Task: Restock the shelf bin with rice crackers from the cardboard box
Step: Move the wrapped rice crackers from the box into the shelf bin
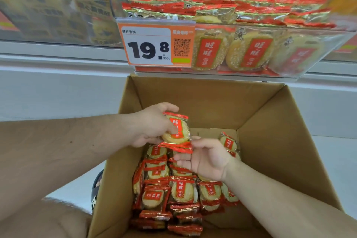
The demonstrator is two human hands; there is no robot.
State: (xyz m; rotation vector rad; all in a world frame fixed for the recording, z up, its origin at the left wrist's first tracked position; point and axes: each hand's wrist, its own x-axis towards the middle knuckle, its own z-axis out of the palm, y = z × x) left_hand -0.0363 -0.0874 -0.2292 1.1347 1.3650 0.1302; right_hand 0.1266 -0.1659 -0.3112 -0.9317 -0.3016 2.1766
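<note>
Head view: left hand (pixel 152 124) pinches a rice cracker packet (pixel 176 129) above the cardboard box (pixel 274 141); right hand (pixel 204 158), fingers relaxed, touches its lower edge. Shelf bin (pixel 289 48) sits above the box's far edge.

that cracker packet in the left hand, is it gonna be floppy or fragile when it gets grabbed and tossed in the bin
The cracker packet probably keeps its shape: a round disc fills the wrapper, and it stands up in the left hand without sagging. Only the crimped red ends look floppy. The thin disc likely snaps if squeezed or thrown hard. The glossy film may be slippery, so a pinch at the edges seems safer.
</note>
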